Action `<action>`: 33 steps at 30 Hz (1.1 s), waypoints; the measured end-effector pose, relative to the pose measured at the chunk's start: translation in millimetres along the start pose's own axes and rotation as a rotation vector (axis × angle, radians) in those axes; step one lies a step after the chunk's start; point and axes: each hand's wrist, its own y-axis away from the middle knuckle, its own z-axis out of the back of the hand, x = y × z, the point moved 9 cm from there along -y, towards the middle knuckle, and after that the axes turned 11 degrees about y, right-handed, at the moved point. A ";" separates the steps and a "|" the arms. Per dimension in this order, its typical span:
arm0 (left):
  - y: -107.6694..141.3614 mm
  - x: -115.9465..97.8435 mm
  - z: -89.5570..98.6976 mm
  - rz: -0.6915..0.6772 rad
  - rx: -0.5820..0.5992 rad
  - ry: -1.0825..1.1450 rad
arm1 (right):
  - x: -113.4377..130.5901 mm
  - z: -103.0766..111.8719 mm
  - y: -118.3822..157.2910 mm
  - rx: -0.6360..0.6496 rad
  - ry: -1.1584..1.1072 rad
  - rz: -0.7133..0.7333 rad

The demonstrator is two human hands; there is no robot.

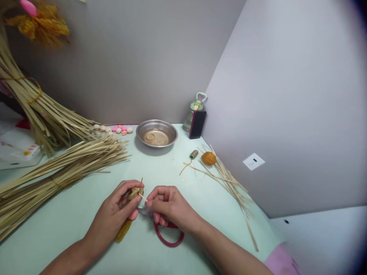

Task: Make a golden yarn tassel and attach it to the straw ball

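Note:
My left hand (122,206) is closed around a small woven straw piece (134,193), with a brown cord end sticking up from it. A pink bead (133,214) and a golden-yellow tassel (124,231) hang below that hand. My right hand (168,204) pinches the tip of a thin pale straw strip (143,197) that comes out of the woven piece. Under the right hand lie scissors with dark red handles (169,244); their blades are partly hidden by the fingers.
Straw bundles (65,168) spread over the left side. Pink and cream beads (122,130), a metal bowl with water (156,133), a bottle (189,116) and a leaning phone (197,125) line the back. A thread spool (194,154), golden thread ball (208,158) and loose strips (232,183) lie right.

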 end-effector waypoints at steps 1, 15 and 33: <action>0.0 -0.2 -0.2 -0.008 0.002 -0.001 | -0.4 0.0 -0.1 0.001 -0.001 -0.002; -0.4 -9.5 3.9 -0.222 0.007 -0.252 | -1.4 -2.1 0.0 0.012 -0.005 -0.037; 11.0 -20.9 2.2 -0.310 -0.036 -0.221 | -4.3 -2.0 -6.2 -0.099 -0.117 0.084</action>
